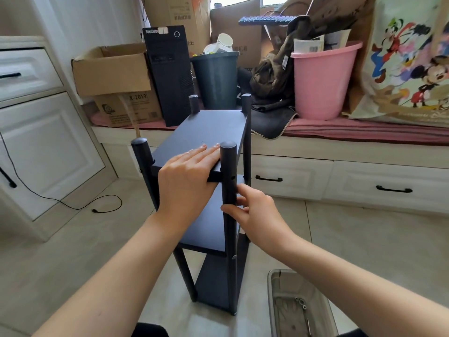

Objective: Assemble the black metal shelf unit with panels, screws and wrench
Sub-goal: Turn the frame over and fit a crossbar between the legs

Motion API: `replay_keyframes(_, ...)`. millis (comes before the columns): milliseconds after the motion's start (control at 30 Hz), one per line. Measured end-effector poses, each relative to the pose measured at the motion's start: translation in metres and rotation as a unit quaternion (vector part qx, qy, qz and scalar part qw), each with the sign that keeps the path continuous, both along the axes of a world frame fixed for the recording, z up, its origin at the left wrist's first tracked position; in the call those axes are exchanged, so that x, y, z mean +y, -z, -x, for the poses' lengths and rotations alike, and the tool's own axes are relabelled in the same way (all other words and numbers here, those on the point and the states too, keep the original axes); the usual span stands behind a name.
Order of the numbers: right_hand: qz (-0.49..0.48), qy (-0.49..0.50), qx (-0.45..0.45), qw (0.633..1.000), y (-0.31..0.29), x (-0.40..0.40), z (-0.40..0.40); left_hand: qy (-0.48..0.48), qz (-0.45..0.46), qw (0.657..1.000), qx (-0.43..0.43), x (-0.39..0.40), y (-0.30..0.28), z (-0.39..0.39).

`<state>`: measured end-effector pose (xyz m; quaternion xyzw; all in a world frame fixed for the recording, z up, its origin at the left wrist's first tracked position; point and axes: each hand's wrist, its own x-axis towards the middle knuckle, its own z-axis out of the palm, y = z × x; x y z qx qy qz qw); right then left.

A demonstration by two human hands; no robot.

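The black shelf (pixel 206 190) stands upright on the floor (pixel 60 251), right in front of the person. It has three flat panels, one above the other, and four round posts. The top panel (pixel 206 130) sits just under the post tops.

The left hand (pixel 187 176) lies flat on the near end of the top panel. Its fingers are straight and press down, and its thumb hooks under the panel's edge.

The right hand (pixel 252 207) has a grip on the near right post (pixel 229 203), a bit below the top panel. Its thumb and fingers curl round the post. I cannot tell if it holds a tool as well.

A grey tray (pixel 274 300) sits on the floor near the shelf's foot, to the right. Small nuts (pixel 301 303) lie in it.

Behind the shelf is a bench with a pink bucket (pixel 323 83), a dark bin (pixel 216 79), a black computer (pixel 170 74) and brown boxes (pixel 114 71).
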<state>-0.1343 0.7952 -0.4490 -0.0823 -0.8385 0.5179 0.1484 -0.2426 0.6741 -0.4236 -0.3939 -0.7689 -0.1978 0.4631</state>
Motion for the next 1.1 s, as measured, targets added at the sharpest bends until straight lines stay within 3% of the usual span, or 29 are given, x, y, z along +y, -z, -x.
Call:
replay_keyframes(267, 0.0, 0.009, -0.004, 1.0, 0.003, 0.013, 0.002, 0.049, 0.048, 0.993, -0.094, -0.01, -0.007, -0.018)
replay_keyframes(400, -0.001, 0.023, 0.001, 1.0, 0.008, 0.012, 0.002, 0.081, 0.014, 0.986, -0.142, -0.013, -0.006, -0.027)
replay_keyframes(700, 0.047, -0.043, -0.036, 0.997, 0.01, 0.021, 0.004, 0.051, 0.013, 0.989, -0.139, -0.008, 0.001, -0.029)
replay_keyframes(900, -0.002, -0.051, -0.082, 0.995, 0.03, 0.039, -0.011, 0.056, -0.005, 0.988, -0.145, -0.005, 0.003, -0.03)
replay_keyframes(1100, -0.113, -0.035, -0.218, 0.969, 0.073, 0.078, -0.028, 0.059, -0.031, 0.984, -0.167, -0.002, 0.006, -0.035)
